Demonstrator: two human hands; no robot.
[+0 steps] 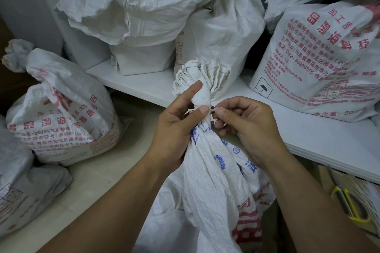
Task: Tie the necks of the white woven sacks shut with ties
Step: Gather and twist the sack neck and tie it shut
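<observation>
A pale floor (86, 181) runs under me, and a white worktop (308, 133) crosses from 10 o'clock to 4 o'clock, backed by a grey wall. On the worktop at 12 o'clock stand open sacks (144, 16) with loose, crumpled mouths. At 2 o'clock sits a printed sack (320, 63). On the floor at 9 o'clock lies a tied sack (65, 113), its neck bunched into a knot. Yellow-handled scissors (349, 203) lie at 4 o'clock.

The printed sack carries red Chinese text with "渤海" large, the number "80936555", a boxed umbrella symbol and "50" near its base. The tied sack shows the same "渤海" in red. The sack I am holding bears blue and red print too creased to read.

That sack (205, 181) stands at centre, its gathered neck (202, 100) rising between my hands. My left hand (176, 127) wraps the neck, fingers curled round it, thumb and forefinger lying up along the gathers. My right hand (246, 127), at 3 o'clock of the neck, pinches a small pale tie (212, 110) between thumb and forefinger, right against the neck; the other fingers are loosely curled.
</observation>
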